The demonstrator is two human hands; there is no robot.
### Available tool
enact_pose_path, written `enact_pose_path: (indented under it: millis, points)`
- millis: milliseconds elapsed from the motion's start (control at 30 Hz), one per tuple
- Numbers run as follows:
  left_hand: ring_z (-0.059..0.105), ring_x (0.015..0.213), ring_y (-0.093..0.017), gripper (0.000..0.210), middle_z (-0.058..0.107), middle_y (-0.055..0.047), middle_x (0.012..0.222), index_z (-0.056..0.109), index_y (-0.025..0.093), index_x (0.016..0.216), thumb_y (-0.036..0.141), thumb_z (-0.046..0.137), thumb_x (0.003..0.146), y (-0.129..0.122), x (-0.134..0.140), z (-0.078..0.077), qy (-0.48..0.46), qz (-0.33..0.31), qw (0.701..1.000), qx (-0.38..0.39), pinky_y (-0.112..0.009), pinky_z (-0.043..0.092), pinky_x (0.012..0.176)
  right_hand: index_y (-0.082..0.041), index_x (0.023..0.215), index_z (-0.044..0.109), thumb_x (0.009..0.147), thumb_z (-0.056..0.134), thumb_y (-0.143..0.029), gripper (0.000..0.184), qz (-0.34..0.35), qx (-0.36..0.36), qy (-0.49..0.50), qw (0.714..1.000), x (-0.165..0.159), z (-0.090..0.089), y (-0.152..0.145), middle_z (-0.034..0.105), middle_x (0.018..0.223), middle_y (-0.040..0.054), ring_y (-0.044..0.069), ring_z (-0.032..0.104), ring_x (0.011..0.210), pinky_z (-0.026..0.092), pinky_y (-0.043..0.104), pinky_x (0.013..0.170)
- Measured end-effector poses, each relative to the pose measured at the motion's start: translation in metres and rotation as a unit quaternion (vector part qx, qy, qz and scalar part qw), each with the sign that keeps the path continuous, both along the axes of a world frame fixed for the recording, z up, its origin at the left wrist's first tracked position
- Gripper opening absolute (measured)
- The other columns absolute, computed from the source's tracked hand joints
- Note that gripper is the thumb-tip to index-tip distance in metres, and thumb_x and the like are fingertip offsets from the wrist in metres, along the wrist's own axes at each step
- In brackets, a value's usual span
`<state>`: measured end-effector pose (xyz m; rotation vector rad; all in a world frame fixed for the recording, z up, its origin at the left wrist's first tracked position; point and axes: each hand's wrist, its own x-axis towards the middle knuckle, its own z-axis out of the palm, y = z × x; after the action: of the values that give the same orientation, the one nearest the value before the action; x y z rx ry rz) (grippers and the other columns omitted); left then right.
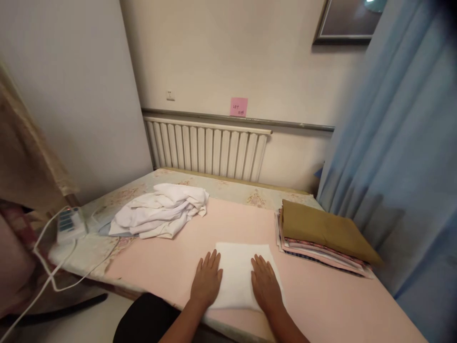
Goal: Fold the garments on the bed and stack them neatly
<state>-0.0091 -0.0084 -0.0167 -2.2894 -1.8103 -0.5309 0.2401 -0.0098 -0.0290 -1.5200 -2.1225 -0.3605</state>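
A white folded cloth (237, 276) lies flat on the pink sheet (235, 219) near the front edge. My left hand (207, 278) rests palm down at its left edge, fingers stretched out and pointing away from me. On the opposite side my right hand (266, 283) lies flat on the cloth's right part, fingers extended. Neither hand grips anything. Beyond my left hand sits a crumpled heap of white cloth (160, 212). To the right is a neat stack of folded fabrics, with an olive-brown piece (321, 228) on top.
A floral cover (257, 197) shows beneath the pink sheet. At the left edge lies a power strip (70, 226) with white cables (64, 288) hanging down. Behind stands a radiator (210, 147); a blue curtain (385, 166) hangs at the right. A black rounded object (146, 319) is at front left.
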Motion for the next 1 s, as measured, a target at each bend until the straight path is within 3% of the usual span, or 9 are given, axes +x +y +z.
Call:
enact_pose_path:
  millis: [1000]
  points:
    - [0.042,0.136,-0.025,0.048,0.046,-0.006,0.148,0.046,0.021,0.141,0.028,0.033,0.095,-0.0062,0.0006,0.0086,-0.001,0.01,1.0,-0.007,-0.047,0.033,0.111,-0.014,0.132,0.056,0.095,0.037,-0.023,0.042,-0.001,-0.003,0.008,1.0,-0.0011,0.0016,-0.0009,0.051,0.142,0.0098,0.024,0.041,0.136,0.028,0.043,0.114]
